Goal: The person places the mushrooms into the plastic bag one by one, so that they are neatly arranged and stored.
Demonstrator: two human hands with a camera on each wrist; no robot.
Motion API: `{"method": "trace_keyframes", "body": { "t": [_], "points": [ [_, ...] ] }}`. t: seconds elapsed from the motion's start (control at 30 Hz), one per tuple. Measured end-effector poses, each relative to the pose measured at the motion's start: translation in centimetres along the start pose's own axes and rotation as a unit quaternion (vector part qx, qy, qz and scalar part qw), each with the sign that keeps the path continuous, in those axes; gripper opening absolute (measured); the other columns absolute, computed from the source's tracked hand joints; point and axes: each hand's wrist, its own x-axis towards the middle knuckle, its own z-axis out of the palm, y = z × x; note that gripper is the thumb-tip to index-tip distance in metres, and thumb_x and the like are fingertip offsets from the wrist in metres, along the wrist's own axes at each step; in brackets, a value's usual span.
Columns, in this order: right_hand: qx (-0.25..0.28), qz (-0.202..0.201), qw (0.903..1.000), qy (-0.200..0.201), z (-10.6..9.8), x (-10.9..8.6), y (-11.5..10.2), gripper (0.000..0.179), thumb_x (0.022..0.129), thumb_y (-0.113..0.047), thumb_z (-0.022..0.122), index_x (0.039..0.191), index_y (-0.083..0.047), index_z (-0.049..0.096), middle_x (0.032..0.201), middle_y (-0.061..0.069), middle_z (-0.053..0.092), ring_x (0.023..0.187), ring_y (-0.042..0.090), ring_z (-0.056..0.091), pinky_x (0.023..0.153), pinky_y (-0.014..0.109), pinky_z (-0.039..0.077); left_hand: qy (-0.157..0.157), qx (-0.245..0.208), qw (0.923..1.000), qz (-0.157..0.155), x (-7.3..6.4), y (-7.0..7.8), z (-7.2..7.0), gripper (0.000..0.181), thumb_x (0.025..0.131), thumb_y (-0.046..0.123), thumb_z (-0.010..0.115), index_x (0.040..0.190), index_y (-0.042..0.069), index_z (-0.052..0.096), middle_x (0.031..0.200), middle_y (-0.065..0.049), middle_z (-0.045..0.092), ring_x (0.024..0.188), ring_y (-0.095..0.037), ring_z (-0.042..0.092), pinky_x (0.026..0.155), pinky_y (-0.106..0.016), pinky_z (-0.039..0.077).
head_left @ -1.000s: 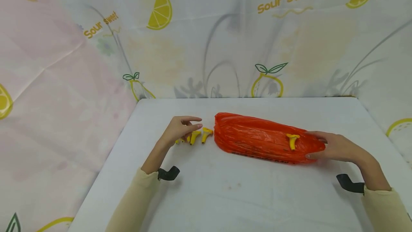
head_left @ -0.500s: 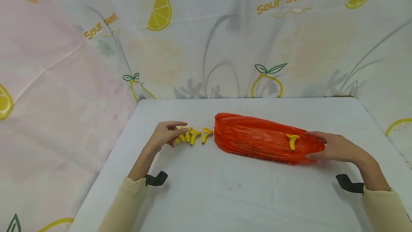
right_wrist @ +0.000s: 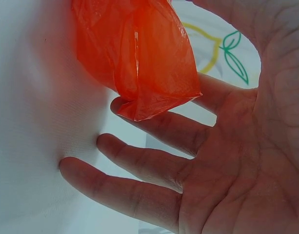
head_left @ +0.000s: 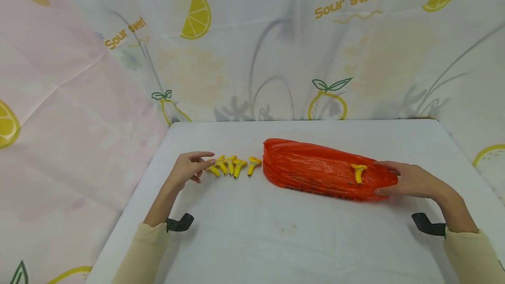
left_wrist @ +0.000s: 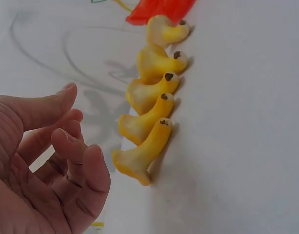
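Observation:
Several yellow chanterelle mushrooms (head_left: 238, 168) with dark stem ends lie in a row on the white table. My left hand (head_left: 184, 171) is beside the row's left end, fingers loosely bent. Nothing is in its grasp in the left wrist view, where the nearest mushroom (left_wrist: 144, 153) lies just past the fingertips. A red plastic bag (head_left: 304, 165) stretches across the table right of the row, with one more mushroom (head_left: 358, 173) on top. My right hand (head_left: 420, 181) is at the bag's right end. In the right wrist view its fingers (right_wrist: 139, 195) are extended and spread around the bag's tip (right_wrist: 144, 73).
The white table (head_left: 292, 240) ends at a back edge against a cloth (head_left: 244, 56) printed with lemons. A black wrist mount (head_left: 180, 222) sticks out at the left wrist, and another black mount (head_left: 428, 225) at the right.
My left hand has moved left along the row, away from the bag, uncovering mushrooms it had hidden. The right hand, the bag and the mushroom on it have stayed put.

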Motion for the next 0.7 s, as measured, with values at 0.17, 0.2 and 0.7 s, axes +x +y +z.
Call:
{"method": "trace_keyframes", "body": {
  "t": [0.17,0.2,0.7],
  "points": [
    [-0.002,-0.002,1.0,0.0,0.0,0.1,0.0,0.087,0.077,-0.052,0.077,0.139,0.003,0.048,0.131,0.036,0.048,0.113,0.05,0.046,0.077,0.059,0.053,0.024,0.001,0.9997,-0.011,-0.5,-0.7,-0.5,0.048,0.088,0.024,0.076,0.129,0.001,0.064,0.077,-0.008,0.053,0.052,-0.011,0.046,0.048,-0.029,0.052],
    [-0.002,-0.002,1.0,-0.001,0.0,0.1,0.0,0.088,0.077,-0.052,0.077,0.139,0.003,0.048,0.131,0.036,0.048,0.113,0.05,0.046,0.077,0.059,0.053,0.027,0.002,0.9996,-0.011,-0.5,-0.9,-0.5,0.049,0.088,0.024,0.076,0.129,0.001,0.063,0.077,-0.008,0.053,0.052,-0.011,0.046,0.048,-0.029,0.052],
    [0.001,-0.005,1.0,0.004,0.1,0.1,0.1,0.087,0.078,-0.051,0.078,0.139,0.003,0.048,0.132,0.035,0.048,0.114,0.05,0.046,0.078,0.06,0.052,0.066,0.012,0.9958,-0.062,-0.4,-2.5,-0.7,0.049,0.086,0.025,0.078,0.126,0.001,0.065,0.079,-0.011,0.057,0.055,-0.012,0.048,0.049,-0.029,0.053]
  ]
}}
